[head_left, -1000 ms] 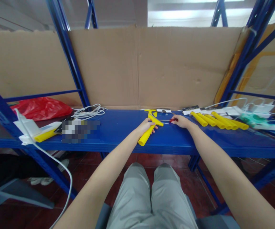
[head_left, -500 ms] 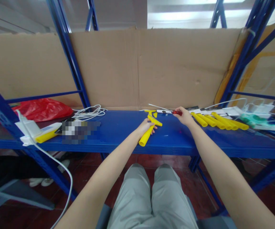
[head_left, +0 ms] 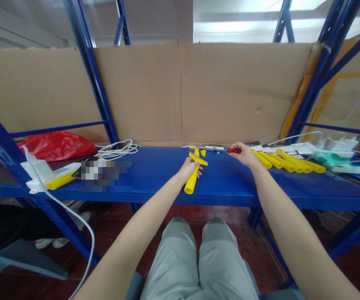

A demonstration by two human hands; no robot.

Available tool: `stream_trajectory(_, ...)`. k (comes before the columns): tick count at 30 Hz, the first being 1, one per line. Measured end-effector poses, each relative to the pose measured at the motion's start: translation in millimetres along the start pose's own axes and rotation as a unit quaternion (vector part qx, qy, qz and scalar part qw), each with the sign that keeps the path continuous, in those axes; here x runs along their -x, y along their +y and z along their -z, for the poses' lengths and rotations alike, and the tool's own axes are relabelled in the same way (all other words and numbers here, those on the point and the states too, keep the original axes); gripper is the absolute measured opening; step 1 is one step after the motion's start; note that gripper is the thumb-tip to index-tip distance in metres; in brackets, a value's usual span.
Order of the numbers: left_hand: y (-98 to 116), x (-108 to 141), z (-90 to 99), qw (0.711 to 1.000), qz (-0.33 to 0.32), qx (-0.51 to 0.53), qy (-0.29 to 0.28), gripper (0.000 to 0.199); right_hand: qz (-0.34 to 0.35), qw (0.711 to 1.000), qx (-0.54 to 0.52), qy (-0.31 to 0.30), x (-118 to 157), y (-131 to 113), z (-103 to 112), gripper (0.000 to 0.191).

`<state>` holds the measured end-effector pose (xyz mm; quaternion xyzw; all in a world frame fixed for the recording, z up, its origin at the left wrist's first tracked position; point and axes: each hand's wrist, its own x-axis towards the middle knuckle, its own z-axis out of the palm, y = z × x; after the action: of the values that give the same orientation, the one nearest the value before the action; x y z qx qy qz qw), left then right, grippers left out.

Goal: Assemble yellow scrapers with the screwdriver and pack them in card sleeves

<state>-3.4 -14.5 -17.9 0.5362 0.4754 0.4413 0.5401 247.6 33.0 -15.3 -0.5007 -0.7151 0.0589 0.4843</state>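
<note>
Red bag (head_left: 61, 143) at left on the worktop (head_left: 158, 173), coiled white cable (head_left: 120, 149) beside it. Left hand (head_left: 186, 170) wrapped around a yellow T-shaped tool (head_left: 191, 183), mid-worktop, tube end toward the person. Screwdriver (head_left: 235, 151), shaft pointing left, red handle pinched by the fingers of the right hand (head_left: 244, 154). Further right, yellow tubes (head_left: 289, 161) lie in a row.

This looks like a workshop, with a blue metal-framed bench (head_left: 155, 175); brown cardboard panels (head_left: 236, 91); a red-handled screwdriver (head_left: 234, 151); several yellow hollow tubes (head_left: 286, 162).
</note>
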Motion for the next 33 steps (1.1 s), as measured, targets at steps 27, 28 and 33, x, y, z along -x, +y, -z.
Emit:
stream_trajectory(27, -3.7, -2.4, 0.2, 1.0, -0.007, -0.008, 0.01, 0.033, 0.034, 0.995, 0.086, -0.021, -4.5, 33.7, 0.4, 0.013)
stream_trajectory(28, -3.6, -2.1, 0.1, 1.0, -0.008, -0.008, 0.01, 0.033, 0.034, 0.995, 0.088, -0.022, -4.4, 34.1, 0.4, 0.013)
stream_trajectory(33, -3.4, -1.5, -0.2, 1.0, -0.009, -0.005, 0.011, 0.033, 0.039, 0.994, 0.1, -0.022, -4.5, 37.3, 0.3, 0.013)
